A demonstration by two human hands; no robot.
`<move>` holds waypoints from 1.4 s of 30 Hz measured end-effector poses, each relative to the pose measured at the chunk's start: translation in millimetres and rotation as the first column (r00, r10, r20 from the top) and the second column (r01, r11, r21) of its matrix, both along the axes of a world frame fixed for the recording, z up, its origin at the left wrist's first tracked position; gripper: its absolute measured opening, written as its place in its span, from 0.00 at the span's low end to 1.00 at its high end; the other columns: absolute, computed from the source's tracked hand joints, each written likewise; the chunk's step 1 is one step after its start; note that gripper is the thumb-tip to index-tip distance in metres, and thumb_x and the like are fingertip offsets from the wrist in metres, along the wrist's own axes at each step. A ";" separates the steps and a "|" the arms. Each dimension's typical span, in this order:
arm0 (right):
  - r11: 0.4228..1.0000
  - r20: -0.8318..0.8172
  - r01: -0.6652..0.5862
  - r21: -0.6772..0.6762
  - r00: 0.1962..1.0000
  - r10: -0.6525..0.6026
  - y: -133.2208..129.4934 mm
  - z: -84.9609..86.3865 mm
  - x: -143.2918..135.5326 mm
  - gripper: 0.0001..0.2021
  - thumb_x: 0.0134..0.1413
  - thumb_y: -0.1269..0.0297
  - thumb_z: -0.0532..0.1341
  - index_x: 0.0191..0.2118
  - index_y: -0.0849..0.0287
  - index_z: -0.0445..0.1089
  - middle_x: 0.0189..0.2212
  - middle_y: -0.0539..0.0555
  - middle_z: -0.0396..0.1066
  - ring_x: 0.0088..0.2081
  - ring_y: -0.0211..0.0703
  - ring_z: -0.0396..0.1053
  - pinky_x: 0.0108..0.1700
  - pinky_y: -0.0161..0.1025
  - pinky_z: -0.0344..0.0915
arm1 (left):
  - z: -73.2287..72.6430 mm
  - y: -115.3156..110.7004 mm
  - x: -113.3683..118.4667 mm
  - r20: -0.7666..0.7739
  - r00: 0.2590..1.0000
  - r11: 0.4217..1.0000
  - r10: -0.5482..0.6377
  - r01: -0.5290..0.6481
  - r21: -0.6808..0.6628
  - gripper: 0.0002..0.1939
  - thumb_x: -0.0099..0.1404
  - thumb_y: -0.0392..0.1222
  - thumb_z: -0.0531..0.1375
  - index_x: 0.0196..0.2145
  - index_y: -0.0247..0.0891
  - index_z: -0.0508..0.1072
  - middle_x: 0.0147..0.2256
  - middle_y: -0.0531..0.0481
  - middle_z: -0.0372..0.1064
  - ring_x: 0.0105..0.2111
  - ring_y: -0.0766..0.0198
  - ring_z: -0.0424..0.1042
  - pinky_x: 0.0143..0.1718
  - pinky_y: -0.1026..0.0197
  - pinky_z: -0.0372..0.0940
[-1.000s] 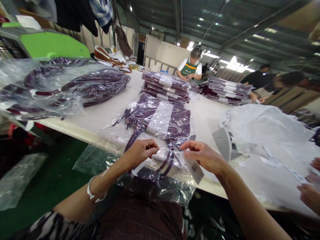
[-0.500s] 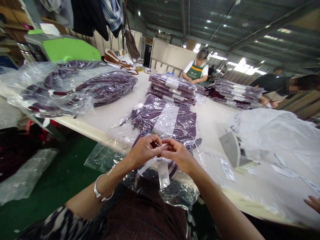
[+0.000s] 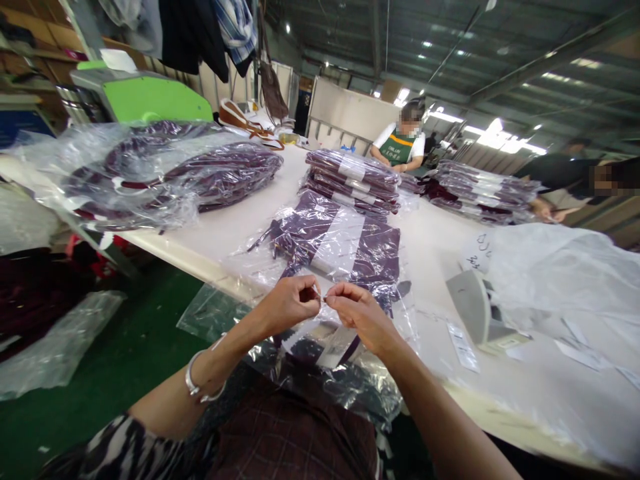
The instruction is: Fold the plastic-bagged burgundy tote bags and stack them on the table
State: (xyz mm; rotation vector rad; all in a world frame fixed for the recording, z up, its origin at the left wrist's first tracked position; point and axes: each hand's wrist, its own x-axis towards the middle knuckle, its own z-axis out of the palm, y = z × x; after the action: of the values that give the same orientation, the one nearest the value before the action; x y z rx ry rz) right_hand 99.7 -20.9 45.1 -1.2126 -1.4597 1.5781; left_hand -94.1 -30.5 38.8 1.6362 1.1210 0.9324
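My left hand (image 3: 286,305) is closed in a pinch, with thumb and forefinger meeting in a ring. Just right of it, my right hand (image 3: 359,313) pinches the other end of a thin tag string (image 3: 323,298), which spans the small gap between the fingertips. A pale, blurred tag (image 3: 336,348) lies under the hands. Beneath and beyond them is a purple garment (image 3: 375,250) in a clear plastic bag (image 3: 240,250), with a white paper band (image 3: 337,240) across it. The bag's near end hangs over the table edge towards my lap.
Bagged purple garments (image 3: 353,177) are stacked behind, with another stack (image 3: 485,190) farther right. A loose bagged heap (image 3: 175,173) lies left, before a green machine (image 3: 155,97). At right are a grey dispenser (image 3: 470,303), label strips (image 3: 463,347) and white plastic sheeting (image 3: 565,273). Two people work beyond.
My hands have drawn slightly apart, opening a small gap between the fingertips. The barcode tag that hung below them is now less distinct. Another person's hand has left the right edge.
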 end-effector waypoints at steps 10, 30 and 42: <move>0.996 0.040 -0.086 -0.018 0.995 0.087 -9.3 6.2 -0.3 0.23 0.44 0.42 0.74 0.30 0.58 0.72 0.24 0.45 0.62 0.26 0.34 0.52 0.29 0.35 0.48 | -1.8 -8.8 -6.7 0.016 1.000 0.999 0.027 -0.027 -0.045 0.07 0.59 0.43 0.57 0.27 0.38 0.66 0.23 0.57 0.60 0.26 0.67 0.60 0.28 0.64 0.52; 0.965 -0.314 -0.080 -0.248 0.949 -0.002 -80.0 45.2 84.6 0.20 0.45 0.43 0.76 0.29 0.53 0.72 0.19 0.44 0.55 0.16 0.26 0.37 0.21 0.35 0.39 | -136.6 -111.2 -93.0 -0.144 0.975 0.862 -0.166 0.072 -0.502 0.18 0.62 0.58 0.62 0.34 0.39 0.77 0.30 0.50 0.73 0.32 0.59 0.72 0.32 0.63 0.63; 0.961 -0.192 0.039 -0.273 0.977 -0.094 -72.7 7.6 38.2 0.25 0.39 0.45 0.79 0.27 0.59 0.70 0.16 0.42 0.59 0.15 0.24 0.40 0.19 0.31 0.36 | -128.1 -102.2 -67.5 0.222 0.903 0.791 0.368 -0.178 -0.586 0.35 0.57 0.74 0.62 0.27 0.34 0.76 0.23 0.47 0.73 0.25 0.62 0.69 0.29 0.62 0.62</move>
State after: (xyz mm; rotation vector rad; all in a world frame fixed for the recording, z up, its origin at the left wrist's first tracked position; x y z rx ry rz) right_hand 138.0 -93.6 52.7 -1.1941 -1.0908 1.8374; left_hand -161.5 -132.7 -89.2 0.8173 1.2673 0.9080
